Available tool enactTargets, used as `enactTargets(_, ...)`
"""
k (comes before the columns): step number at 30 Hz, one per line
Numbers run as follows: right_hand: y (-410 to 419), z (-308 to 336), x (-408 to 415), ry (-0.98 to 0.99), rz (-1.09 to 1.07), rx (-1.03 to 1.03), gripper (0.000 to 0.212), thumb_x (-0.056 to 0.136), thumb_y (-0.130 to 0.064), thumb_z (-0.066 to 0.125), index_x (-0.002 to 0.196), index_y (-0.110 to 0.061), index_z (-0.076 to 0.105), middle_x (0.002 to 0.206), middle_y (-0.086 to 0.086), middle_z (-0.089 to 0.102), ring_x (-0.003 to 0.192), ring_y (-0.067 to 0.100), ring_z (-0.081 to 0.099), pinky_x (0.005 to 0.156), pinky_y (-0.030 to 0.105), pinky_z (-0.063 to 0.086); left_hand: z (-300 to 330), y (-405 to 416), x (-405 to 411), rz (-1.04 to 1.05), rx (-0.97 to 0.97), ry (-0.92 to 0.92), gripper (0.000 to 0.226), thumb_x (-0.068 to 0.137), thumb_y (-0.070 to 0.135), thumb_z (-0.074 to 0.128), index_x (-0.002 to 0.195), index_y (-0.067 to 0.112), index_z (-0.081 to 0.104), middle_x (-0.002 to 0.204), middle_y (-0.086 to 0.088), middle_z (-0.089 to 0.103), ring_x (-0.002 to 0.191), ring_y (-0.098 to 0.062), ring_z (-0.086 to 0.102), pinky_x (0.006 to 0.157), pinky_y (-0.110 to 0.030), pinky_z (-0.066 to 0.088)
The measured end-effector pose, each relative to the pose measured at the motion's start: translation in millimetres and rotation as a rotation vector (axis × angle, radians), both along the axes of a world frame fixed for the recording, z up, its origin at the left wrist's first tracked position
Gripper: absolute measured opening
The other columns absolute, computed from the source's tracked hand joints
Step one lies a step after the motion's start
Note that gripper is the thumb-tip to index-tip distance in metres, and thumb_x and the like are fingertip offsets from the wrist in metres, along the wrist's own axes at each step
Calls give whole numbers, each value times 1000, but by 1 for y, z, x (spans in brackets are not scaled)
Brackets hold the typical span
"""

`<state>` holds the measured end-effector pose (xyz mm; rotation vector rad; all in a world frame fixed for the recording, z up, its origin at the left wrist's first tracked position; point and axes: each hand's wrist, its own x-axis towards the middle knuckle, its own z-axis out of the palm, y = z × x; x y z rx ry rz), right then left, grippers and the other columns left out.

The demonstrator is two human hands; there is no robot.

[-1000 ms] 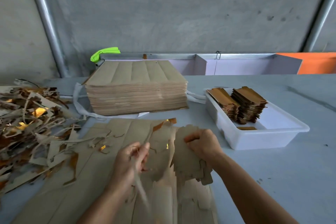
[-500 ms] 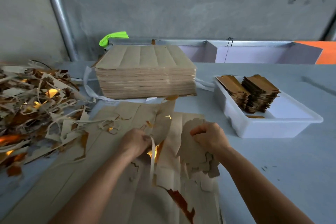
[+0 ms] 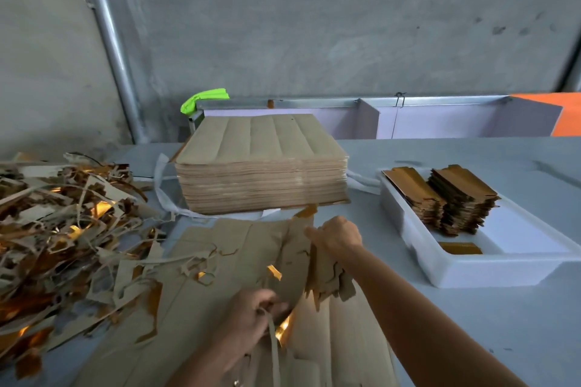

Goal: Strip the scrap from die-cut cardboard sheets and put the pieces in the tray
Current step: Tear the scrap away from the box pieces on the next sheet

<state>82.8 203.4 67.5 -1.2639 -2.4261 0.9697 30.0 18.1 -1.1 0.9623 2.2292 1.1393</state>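
Compared with half a second back, the hands are pulled further apart: the left hand (image 3: 251,313) drops toward the near edge of the cardboard sheet (image 3: 220,248) and the right hand (image 3: 338,237) lifts away toward the far side. Left grip is closed, fingers curled round a thin scrap strip (image 3: 274,352) that hangs down from the fist. Right grip is closed too, pinching a small stack of cut pieces (image 3: 327,273) by the top edge, pieces hanging below the hand with jagged edges showing. The gap between scrap and pieces is wider now, gold underside showing through, so the tear looks nearly done; judged, this bunch is about free. The sheet lies flat on the table (image 3: 471,324) under both hands. Tray (image 3: 471,273) sits to the right, near the right hand but apart, already holding two stacks of finished pieces (image 3: 456,198). Scrap pile (image 3: 63,229) is on the left. A tall stack of uncut sheets (image 3: 261,166) behind, so plenty of work left. Next likely: pieces to tray, strip to pile.
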Motion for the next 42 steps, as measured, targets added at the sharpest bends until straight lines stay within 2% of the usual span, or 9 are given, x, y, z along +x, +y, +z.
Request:
enactTargets(4,6,-1,-25,-42,-1,-5,26,85,-30,61,77,-14,43,71,-2,41,80,15,49,66,25,40,-1,2,2,-75,-144,243,38,86,7,58,123,18,62,114,4,67,98,2,62,87,-12,45)
enactTargets(9,7,-4,-28,-61,-88,60,16,87,-22,58,98,-11,54,83,0,50,91,21,56,74,27,43,-1,0,-3,-136,-162,255,52,84,2,53,131,24,55,125,6,60,107,1,55,83,-1,38)
enactTargets(18,19,-1,-26,-94,-44,-121,34,79,-22,69,106,-8,54,76,0,44,75,13,50,60,23,42,-2,-4,-3,-178,-127,248,45,78,3,49,116,22,64,72,16,58,63,10,53,62,-7,36)
enactTargets(24,8,-6,-35,49,-165,-274,24,77,-11,73,84,-8,50,75,3,52,63,11,51,52,20,46,8,-4,-2,-238,-121,216,39,79,3,49,111,20,62,78,13,61,69,3,55,60,-11,40)
enactTargets(29,10,-5,-16,215,-114,-229,12,77,-2,70,80,-13,72,81,-1,66,70,6,59,55,12,48,26,-7,-14,-205,12,-100,49,79,-10,54,101,33,60,78,7,64,71,-3,57,65,-12,43)
enactTargets(35,4,21,9,324,47,146,17,82,-1,64,86,-13,75,80,-9,62,72,2,55,62,5,42,94,-10,-29,-299,282,-231,55,63,51,63,116,38,63,122,23,61,112,7,54,96,-27,45)
enactTargets(37,0,28,14,350,75,219,17,84,-1,62,89,-11,75,87,-4,67,76,6,58,69,12,47,113,-11,-27,-335,154,-114,63,63,57,64,122,39,57,139,17,48,119,3,48,94,-20,40)
enactTargets(40,-5,34,24,378,100,269,20,84,0,59,92,-10,74,93,0,70,84,14,64,79,27,55,134,-6,-32,-512,-508,382,67,79,33,67,138,42,37,153,11,19,137,-9,23,110,-28,26)
enactTargets(42,-7,35,28,403,104,293,19,83,1,59,88,-10,75,90,0,71,82,17,66,77,32,56,151,-8,-37,-507,-706,442,65,82,39,66,139,44,35,149,8,26,135,-12,28,109,-31,28)
